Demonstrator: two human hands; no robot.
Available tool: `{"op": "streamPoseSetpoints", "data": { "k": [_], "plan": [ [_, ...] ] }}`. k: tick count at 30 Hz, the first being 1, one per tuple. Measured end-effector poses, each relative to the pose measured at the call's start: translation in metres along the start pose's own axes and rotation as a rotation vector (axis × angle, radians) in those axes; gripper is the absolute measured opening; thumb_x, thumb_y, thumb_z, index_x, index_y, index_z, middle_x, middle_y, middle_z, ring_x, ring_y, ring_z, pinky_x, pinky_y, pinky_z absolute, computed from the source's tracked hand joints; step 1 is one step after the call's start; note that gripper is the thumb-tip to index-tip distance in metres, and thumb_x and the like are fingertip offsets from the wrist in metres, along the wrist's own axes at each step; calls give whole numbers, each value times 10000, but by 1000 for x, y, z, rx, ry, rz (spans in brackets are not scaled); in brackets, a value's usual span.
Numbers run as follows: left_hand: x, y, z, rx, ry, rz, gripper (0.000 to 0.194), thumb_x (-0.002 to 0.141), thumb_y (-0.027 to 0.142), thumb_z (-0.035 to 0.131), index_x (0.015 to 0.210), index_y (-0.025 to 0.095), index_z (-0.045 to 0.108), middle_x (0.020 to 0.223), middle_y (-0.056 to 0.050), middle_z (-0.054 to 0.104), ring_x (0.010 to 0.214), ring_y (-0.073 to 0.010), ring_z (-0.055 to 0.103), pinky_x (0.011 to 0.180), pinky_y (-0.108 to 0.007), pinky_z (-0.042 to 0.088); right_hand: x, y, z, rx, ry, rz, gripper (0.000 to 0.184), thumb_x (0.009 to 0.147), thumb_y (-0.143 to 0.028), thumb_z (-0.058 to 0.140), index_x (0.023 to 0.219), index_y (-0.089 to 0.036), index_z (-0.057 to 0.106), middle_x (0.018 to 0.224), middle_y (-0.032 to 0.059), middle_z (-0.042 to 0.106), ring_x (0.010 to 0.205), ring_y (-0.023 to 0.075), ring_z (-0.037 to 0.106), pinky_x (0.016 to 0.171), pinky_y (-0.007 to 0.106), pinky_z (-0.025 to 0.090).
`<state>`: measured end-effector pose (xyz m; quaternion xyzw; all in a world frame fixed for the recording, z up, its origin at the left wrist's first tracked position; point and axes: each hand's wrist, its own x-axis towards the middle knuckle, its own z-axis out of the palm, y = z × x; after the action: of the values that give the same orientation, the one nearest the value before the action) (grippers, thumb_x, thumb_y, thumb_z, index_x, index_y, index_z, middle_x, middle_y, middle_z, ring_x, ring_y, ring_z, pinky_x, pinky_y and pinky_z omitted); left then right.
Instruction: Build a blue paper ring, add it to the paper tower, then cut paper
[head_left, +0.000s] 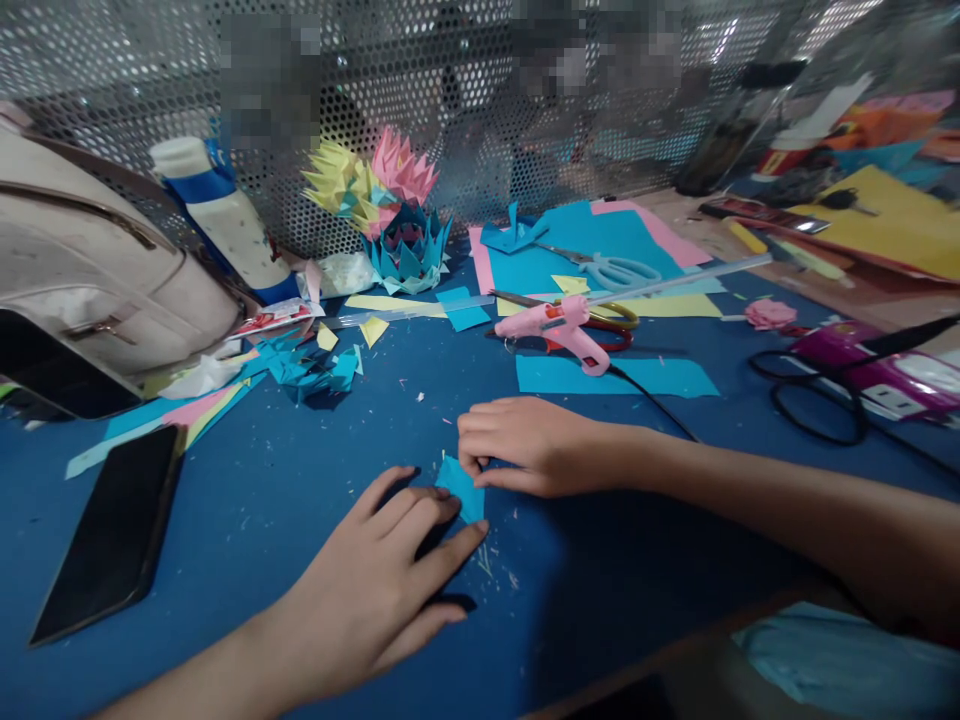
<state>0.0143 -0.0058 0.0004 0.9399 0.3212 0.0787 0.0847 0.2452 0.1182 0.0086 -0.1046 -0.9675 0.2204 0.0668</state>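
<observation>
A small piece of blue paper (461,490) lies on the dark blue tabletop between my two hands. My left hand (382,565) reaches in from the lower left with its fingers spread. Its fingertips rest on the paper's left and lower edges. From the right comes my right hand (536,447), fingers curled and closed at the paper's upper right edge. Fingers hide part of that edge. Beyond my right hand lies a strip of blue paper (615,376), with a pink glue gun (562,325) just behind it.
A black phone (112,535) lies at the left, near a backpack (82,240) and a bottle (225,220). Folded paper flowers (405,245) stand by the perforated metal panel. Light blue scissors (619,270) rest on coloured sheets. A purple power strip (877,370) and cables are at the right.
</observation>
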Motion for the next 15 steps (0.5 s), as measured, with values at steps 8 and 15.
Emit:
{"op": "streamPoseSetpoints", "data": {
  "k": [8, 15],
  "plan": [
    [5, 4, 3, 72, 42, -2, 570, 1011, 511, 411, 1456, 155, 432, 1193, -113, 597, 1146, -287, 529, 1106, -572, 300, -1, 2, 1, 12, 9, -10, 170, 993, -278, 517, 904, -159, 600, 896, 37, 593, 823, 161, 494, 728, 282, 356],
    [8, 5, 2, 109, 27, -20, 563, 1011, 512, 408, 1446, 157, 440, 1176, -95, 597, 1105, -280, 544, 1108, -560, 280, 0, 0, -2, 29, -1, 2, 168, 990, -266, 521, 900, -152, 605, 888, 32, 592, 818, 157, 489, 717, 281, 355]
  ]
}}
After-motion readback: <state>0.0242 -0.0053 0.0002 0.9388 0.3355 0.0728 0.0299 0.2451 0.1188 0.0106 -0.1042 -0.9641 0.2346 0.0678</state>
